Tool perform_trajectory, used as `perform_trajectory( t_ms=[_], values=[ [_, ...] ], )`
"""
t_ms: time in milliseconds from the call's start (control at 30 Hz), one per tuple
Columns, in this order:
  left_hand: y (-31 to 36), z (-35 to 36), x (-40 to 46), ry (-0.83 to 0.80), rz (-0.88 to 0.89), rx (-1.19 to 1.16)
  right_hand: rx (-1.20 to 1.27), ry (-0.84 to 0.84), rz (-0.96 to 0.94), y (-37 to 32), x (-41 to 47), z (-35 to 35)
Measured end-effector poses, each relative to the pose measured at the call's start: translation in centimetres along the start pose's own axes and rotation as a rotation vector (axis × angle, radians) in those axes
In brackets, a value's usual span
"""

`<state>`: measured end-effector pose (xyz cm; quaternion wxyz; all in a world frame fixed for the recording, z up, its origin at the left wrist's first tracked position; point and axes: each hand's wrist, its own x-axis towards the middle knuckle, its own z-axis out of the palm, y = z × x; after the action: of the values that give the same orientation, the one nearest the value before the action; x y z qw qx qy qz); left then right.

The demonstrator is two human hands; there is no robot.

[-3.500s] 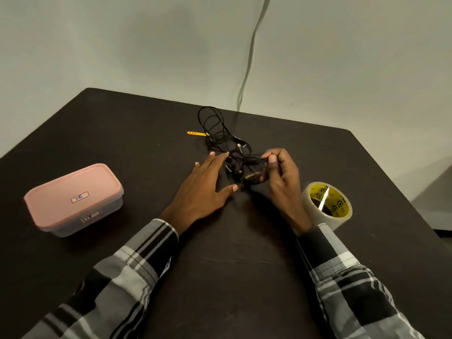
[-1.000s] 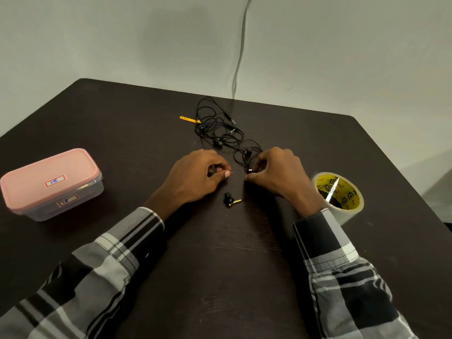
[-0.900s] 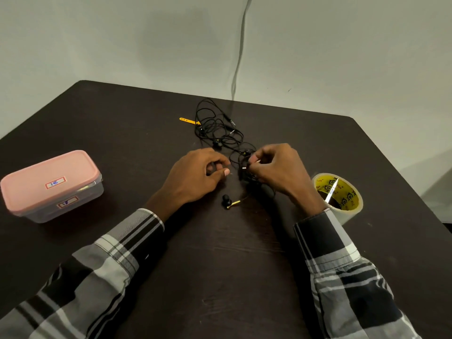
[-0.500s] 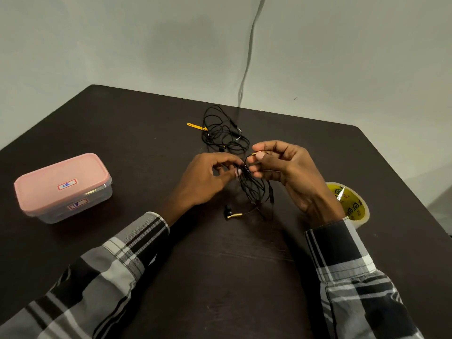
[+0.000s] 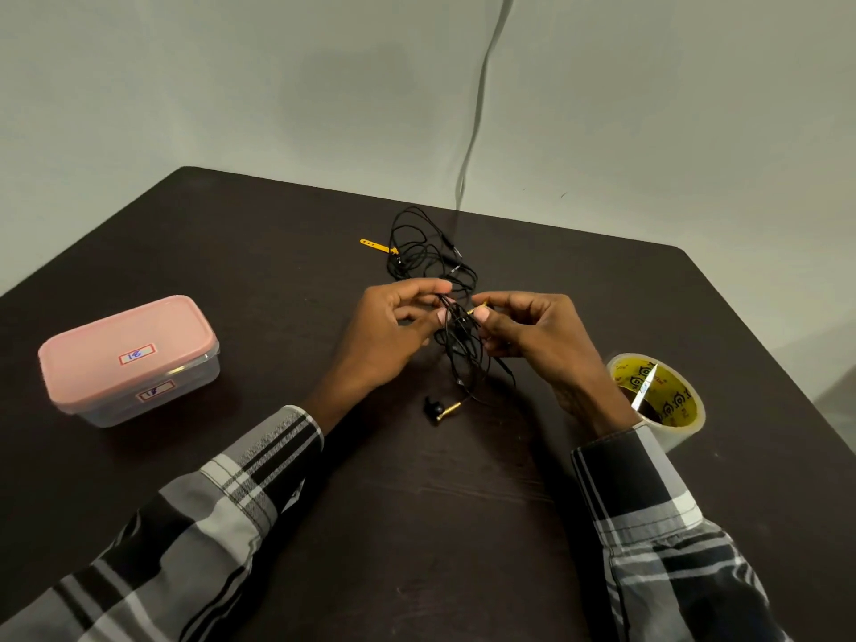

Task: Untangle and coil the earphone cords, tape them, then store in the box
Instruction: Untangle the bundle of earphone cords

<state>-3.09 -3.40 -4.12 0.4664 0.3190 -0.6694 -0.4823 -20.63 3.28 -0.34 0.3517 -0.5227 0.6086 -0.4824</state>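
Cords lifted off the surface, untangling under way.

Going left to right: pink-lidded box shut and well apart from the work, untouched; left hand raised from its flat rest of a few seconds back, now pinching black strands between thumb and fingertips; earphone cords bunched between both hands, upper loops trailing back onto the surface beside a small yellow tie, one earbud lying just below the hands; right hand likewise lifted, pinching a gold-tipped end next to the left thumb; tape roll beside the right wrist, unused. Judged early: knot loosening, no coil formed, taping and boxing still ahead.
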Motion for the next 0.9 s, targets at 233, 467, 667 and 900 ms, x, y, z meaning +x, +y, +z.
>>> perform_trajectory(
  t_ms=[233, 467, 667, 900],
  values=[
    [0.2, 0.0, -0.3, -0.081, -0.001, -0.081, 0.041, 0.089, 0.012, -0.2, -0.2, 1.1],
    [0.5, -0.1, -0.4, -0.148, -0.025, -0.14, 0.043, 0.135, -0.028, 0.1, -0.4, 1.9],
    [-0.2, 0.4, -0.2, -0.146, 0.004, -0.082, 0.046, -0.003, 0.032, -0.6, -1.0, 2.6],
    [-0.2, -0.3, -0.1, -0.195, -0.001, -0.061, 0.13, 0.021, 0.047, -0.7, -0.9, 2.3]
  ],
)
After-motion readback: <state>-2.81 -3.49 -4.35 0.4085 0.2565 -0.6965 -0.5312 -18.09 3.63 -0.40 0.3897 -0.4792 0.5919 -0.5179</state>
